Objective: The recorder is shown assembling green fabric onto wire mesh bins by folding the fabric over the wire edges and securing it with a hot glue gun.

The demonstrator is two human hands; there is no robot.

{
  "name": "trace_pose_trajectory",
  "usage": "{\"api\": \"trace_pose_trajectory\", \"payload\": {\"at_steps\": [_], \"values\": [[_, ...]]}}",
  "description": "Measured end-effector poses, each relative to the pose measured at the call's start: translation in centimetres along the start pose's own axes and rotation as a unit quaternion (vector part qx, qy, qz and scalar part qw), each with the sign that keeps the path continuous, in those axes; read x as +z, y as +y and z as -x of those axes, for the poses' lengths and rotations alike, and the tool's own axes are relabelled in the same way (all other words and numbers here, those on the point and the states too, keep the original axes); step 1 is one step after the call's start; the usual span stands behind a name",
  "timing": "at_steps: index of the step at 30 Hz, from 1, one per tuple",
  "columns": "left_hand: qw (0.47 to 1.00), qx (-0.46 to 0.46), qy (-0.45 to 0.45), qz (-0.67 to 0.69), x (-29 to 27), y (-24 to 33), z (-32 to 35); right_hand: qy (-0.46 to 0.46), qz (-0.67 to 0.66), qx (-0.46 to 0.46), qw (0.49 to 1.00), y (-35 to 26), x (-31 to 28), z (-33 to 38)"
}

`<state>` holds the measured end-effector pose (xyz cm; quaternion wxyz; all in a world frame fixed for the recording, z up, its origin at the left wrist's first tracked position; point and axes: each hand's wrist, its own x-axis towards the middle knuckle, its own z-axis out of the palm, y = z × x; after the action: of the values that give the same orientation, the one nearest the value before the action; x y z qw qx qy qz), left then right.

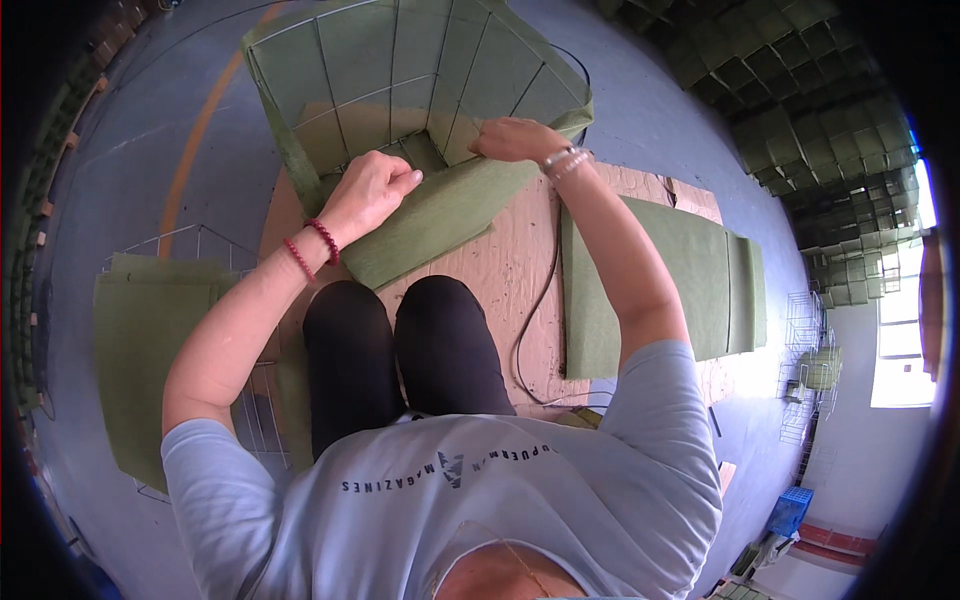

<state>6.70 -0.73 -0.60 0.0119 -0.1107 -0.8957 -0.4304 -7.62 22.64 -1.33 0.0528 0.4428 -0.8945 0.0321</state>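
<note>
The right hand (515, 140) pinched the cloth (440, 215), likely steadying it along the frame (394, 75); the left hand (368, 195) curled, grip unclear.

Glare from right-hand window (902, 345), soft shadows, black-rimmed fisheye distortion
</note>
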Motion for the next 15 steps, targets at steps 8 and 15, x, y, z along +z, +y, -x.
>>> {"api": "trace_pose_trajectory", "payload": {"at_steps": [8,15], "values": [[0.9,0.261,0.223,-0.267,0.5,2.8,3.8,0.288,-0.065,-0.161,0.942,-7.0,-2.0,3.3],[0.901,0.176,0.126,-0.375,2.8,0.1,2.2,0.285,-0.103,-0.121,0.945,-7.7,0.8,2.7]]}}
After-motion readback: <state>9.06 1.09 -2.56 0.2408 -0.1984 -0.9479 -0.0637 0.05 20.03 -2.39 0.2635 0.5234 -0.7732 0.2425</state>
